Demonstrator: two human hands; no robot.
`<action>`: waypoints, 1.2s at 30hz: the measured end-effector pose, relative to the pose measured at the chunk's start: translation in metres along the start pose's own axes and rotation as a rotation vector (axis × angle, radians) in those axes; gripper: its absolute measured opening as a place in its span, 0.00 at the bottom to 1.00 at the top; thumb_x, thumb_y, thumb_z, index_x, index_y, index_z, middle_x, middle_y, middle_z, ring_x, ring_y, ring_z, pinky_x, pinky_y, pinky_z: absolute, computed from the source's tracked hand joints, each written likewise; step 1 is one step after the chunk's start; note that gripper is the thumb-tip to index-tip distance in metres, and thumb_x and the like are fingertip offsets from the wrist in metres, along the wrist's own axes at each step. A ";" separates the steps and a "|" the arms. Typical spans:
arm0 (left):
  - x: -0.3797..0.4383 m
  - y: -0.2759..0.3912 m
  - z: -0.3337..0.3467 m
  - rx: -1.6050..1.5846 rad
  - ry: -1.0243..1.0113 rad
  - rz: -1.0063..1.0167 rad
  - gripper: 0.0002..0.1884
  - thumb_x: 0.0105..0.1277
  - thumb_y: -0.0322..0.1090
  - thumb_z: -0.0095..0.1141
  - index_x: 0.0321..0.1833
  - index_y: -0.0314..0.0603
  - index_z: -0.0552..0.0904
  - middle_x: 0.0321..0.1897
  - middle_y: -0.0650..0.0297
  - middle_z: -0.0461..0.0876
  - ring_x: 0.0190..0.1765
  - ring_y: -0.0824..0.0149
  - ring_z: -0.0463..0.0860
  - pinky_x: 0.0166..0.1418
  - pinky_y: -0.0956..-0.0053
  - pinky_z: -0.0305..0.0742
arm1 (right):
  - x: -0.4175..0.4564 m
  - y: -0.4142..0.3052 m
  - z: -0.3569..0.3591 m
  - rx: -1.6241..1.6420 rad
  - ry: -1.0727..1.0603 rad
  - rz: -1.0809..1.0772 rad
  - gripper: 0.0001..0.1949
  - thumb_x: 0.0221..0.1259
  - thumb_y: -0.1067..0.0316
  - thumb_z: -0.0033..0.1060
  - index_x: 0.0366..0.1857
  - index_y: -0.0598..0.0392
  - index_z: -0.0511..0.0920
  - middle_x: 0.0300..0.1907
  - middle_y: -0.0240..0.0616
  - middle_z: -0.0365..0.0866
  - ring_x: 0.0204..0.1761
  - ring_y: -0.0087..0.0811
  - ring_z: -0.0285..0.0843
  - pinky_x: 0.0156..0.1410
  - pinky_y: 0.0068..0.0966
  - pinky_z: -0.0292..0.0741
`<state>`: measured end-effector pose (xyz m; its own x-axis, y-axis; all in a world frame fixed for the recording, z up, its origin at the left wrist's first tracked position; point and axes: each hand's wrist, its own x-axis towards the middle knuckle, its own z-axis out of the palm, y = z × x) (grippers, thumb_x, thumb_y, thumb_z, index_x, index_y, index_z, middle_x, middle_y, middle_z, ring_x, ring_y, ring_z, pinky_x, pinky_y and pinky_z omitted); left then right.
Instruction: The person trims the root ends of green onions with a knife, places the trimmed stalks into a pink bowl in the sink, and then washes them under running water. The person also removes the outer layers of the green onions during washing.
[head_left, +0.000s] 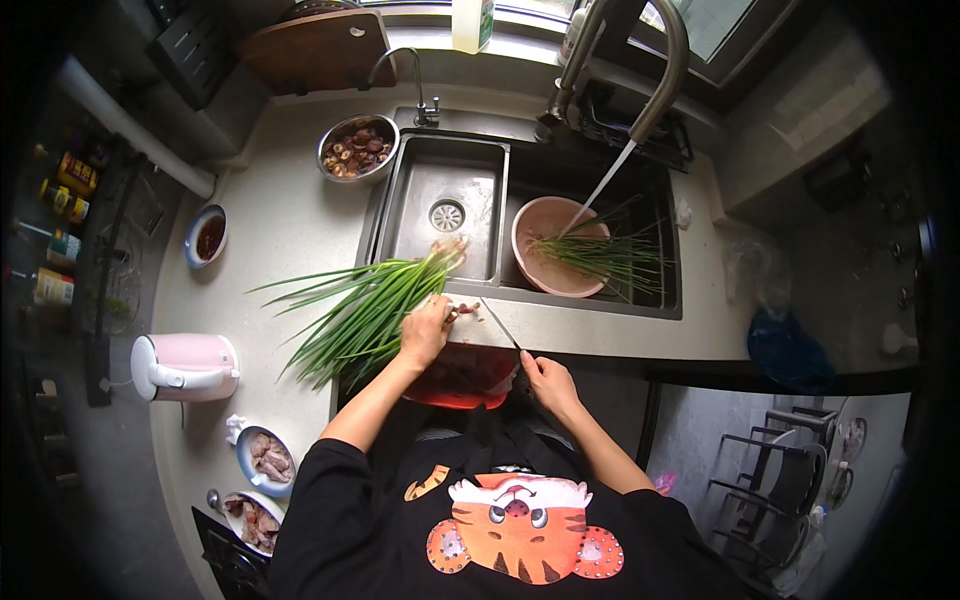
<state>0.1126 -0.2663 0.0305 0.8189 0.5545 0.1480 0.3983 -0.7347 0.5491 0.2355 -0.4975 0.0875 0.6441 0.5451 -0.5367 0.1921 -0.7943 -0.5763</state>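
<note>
My left hand is closed at the counter's front edge, its fingertips on small reddish-brown pieces too small to name surely. In my right hand is the handle of a knife. The blade slants up and left over the counter edge, apart from my left hand. Beside my left hand lies a large bunch of green scallions, with the root ends over the left sink basin. More scallions rest in a pink bowl, under water running from the faucet.
Below the counter edge hangs a red container. A steel bowl of mushrooms stands behind the left basin. To the left are a sauce bowl, a pink kettle and two bowls of raw meat. A blue bag lies right.
</note>
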 end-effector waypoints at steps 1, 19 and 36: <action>0.000 0.002 -0.001 -0.005 -0.003 0.007 0.09 0.56 0.30 0.63 0.34 0.43 0.75 0.39 0.59 0.77 0.36 0.49 0.81 0.36 0.55 0.75 | 0.000 -0.001 0.001 0.003 -0.001 0.008 0.33 0.67 0.34 0.42 0.29 0.60 0.81 0.30 0.55 0.82 0.37 0.54 0.81 0.42 0.43 0.74; -0.002 0.009 -0.001 -0.116 -0.220 0.063 0.04 0.56 0.27 0.57 0.32 0.44 0.75 0.28 0.51 0.81 0.37 0.44 0.80 0.38 0.52 0.72 | -0.001 0.005 0.012 -0.075 0.005 0.001 0.33 0.68 0.35 0.41 0.29 0.62 0.81 0.29 0.56 0.81 0.36 0.54 0.81 0.42 0.42 0.74; 0.000 0.000 0.008 -0.152 -0.260 0.026 0.08 0.58 0.28 0.56 0.39 0.50 0.83 0.32 0.52 0.83 0.40 0.45 0.81 0.42 0.54 0.74 | 0.016 0.010 -0.008 -0.228 -0.144 -0.045 0.32 0.69 0.37 0.38 0.36 0.58 0.84 0.39 0.57 0.83 0.46 0.55 0.81 0.52 0.44 0.75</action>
<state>0.1158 -0.2694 0.0233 0.9143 0.4030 -0.0411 0.3251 -0.6697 0.6677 0.2531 -0.4986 0.0781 0.5223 0.6006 -0.6054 0.3901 -0.7996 -0.4566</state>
